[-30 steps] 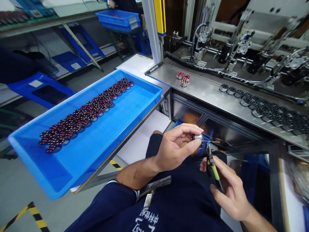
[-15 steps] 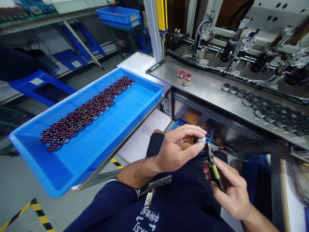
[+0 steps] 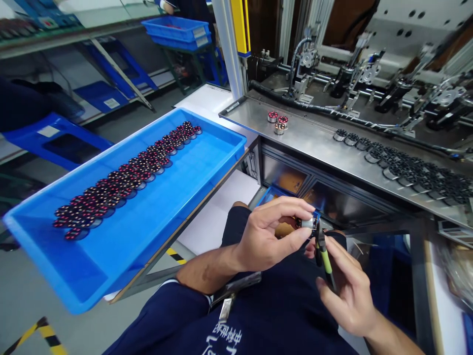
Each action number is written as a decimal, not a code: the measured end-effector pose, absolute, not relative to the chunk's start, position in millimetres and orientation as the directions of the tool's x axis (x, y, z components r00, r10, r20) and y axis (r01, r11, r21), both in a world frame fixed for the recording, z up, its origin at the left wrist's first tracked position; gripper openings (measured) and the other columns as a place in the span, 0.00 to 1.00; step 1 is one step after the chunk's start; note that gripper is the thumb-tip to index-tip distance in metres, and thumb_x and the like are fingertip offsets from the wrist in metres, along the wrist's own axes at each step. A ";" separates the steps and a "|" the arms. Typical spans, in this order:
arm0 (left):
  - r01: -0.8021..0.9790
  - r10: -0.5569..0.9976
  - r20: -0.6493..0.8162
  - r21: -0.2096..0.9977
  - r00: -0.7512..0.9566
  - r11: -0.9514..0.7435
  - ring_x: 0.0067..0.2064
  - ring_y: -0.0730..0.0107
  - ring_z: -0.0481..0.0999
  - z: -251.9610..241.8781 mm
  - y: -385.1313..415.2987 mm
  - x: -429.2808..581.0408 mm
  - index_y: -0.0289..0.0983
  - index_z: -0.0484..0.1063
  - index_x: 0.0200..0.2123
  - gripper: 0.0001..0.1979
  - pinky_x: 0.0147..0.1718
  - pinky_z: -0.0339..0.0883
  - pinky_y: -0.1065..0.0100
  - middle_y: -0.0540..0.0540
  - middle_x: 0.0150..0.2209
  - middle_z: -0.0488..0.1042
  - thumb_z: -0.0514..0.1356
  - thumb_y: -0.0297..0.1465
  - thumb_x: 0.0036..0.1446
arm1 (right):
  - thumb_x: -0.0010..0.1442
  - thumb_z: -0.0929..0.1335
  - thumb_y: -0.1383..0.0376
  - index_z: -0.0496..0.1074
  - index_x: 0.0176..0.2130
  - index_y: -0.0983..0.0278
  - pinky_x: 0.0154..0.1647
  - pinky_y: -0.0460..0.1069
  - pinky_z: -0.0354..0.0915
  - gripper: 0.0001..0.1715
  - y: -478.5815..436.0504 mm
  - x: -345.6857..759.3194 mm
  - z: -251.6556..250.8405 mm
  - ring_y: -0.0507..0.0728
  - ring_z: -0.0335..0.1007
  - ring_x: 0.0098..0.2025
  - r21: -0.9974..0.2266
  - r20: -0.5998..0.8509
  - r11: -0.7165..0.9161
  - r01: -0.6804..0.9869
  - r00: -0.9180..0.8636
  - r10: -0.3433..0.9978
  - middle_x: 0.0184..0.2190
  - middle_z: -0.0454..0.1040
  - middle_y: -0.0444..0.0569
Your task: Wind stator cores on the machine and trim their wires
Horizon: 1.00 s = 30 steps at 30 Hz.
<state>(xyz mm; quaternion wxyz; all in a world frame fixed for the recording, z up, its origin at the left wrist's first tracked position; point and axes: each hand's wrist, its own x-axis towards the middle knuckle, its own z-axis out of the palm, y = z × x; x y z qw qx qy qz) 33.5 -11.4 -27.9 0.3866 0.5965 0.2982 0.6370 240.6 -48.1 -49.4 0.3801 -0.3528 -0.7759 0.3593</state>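
Pinched between the thumb and fingers of my left hand point(image 3: 271, 229) is a small silver cylindrical motor part point(image 3: 307, 223) with a blue piece at its right end. My right hand point(image 3: 347, 291) is wrapped round cutting pliers point(image 3: 325, 261) with green and black handles. The jaws of the pliers are up against the right end of the motor part, above my lap. Whether they bite on a wire there is too small to tell.
On my left, a blue tray point(image 3: 148, 246) holds rows of red-and-black motor parts point(image 3: 121, 182). Three red-topped parts point(image 3: 279, 123) and many dark-topped ones point(image 3: 410, 170) stand on the metal ledge point(image 3: 314, 143) before a machine point(image 3: 369, 74). A person's hand point(image 3: 168, 7) shows at the back.
The plier handles look further apart, and the pliers stand a little more upright at the motor part. A long thin wire beside it no longer stands out. My view has shifted slightly.
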 end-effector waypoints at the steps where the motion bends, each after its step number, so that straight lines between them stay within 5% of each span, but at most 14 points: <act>1: -0.133 0.846 0.533 0.839 0.014 -0.527 0.48 0.62 0.80 -27.5 -11.9 33.4 0.36 0.78 0.43 0.12 0.46 0.77 0.64 0.39 0.46 0.80 0.66 0.21 0.55 | 0.57 0.65 0.76 0.57 0.69 0.52 0.51 0.53 0.75 0.45 -48.0 240.0 -49.3 0.61 0.75 0.52 -0.833 0.335 0.485 0.264 -0.458 0.824 0.58 0.72 0.53; 5: -0.120 0.841 0.541 0.836 0.020 -0.535 0.47 0.63 0.80 -27.0 -12.6 33.1 0.36 0.78 0.43 0.12 0.45 0.77 0.65 0.39 0.45 0.80 0.66 0.21 0.55 | 0.57 0.66 0.77 0.61 0.68 0.53 0.39 0.51 0.76 0.44 -48.1 239.0 -50.2 0.56 0.76 0.37 -0.863 0.323 0.452 0.226 -0.442 0.837 0.45 0.77 0.50; 9: -0.122 0.836 0.547 0.833 0.035 -0.540 0.48 0.62 0.80 -30.6 -10.5 31.5 0.35 0.78 0.43 0.11 0.44 0.77 0.64 0.38 0.47 0.79 0.67 0.22 0.56 | 0.57 0.67 0.76 0.63 0.67 0.51 0.37 0.48 0.75 0.42 -47.6 241.5 -49.9 0.54 0.75 0.36 -0.866 0.287 0.411 0.284 -0.390 0.875 0.39 0.76 0.47; 13: -0.082 0.776 0.626 0.779 0.072 -0.621 0.52 0.59 0.79 -37.7 -3.9 26.0 0.36 0.77 0.44 0.13 0.49 0.77 0.60 0.37 0.52 0.76 0.69 0.24 0.54 | 0.60 0.66 0.74 0.62 0.66 0.48 0.38 0.47 0.76 0.40 -47.9 247.0 -44.6 0.52 0.75 0.35 -0.905 0.195 0.305 0.298 -0.348 0.917 0.40 0.76 0.45; 18: 0.049 0.650 0.756 0.648 0.081 -0.760 0.52 0.57 0.79 -40.8 5.0 18.6 0.37 0.71 0.56 0.31 0.47 0.79 0.61 0.36 0.55 0.75 0.73 0.25 0.48 | 0.58 0.66 0.75 0.64 0.66 0.47 0.46 0.45 0.75 0.41 -54.9 254.3 -28.8 0.51 0.79 0.37 -0.921 0.167 0.275 0.277 -0.359 0.918 0.42 0.78 0.45; 23: 0.236 0.515 0.840 0.472 0.174 -0.850 0.50 0.63 0.81 -36.4 4.8 17.0 0.34 0.74 0.52 0.23 0.48 0.79 0.65 0.37 0.54 0.75 0.70 0.23 0.52 | 0.55 0.67 0.78 0.67 0.64 0.49 0.47 0.44 0.74 0.43 -64.3 258.8 -12.6 0.53 0.82 0.39 -0.928 0.144 0.256 0.273 -0.371 0.917 0.43 0.81 0.47; 30: 0.307 0.488 0.844 0.415 0.221 -0.857 0.51 0.63 0.81 -37.2 1.9 18.4 0.35 0.75 0.50 0.19 0.47 0.81 0.65 0.38 0.50 0.77 0.69 0.22 0.54 | 0.55 0.69 0.75 0.69 0.64 0.54 0.50 0.53 0.76 0.39 -69.3 261.7 -3.0 0.60 0.82 0.44 -0.969 0.048 0.149 0.199 -0.437 0.898 0.46 0.82 0.54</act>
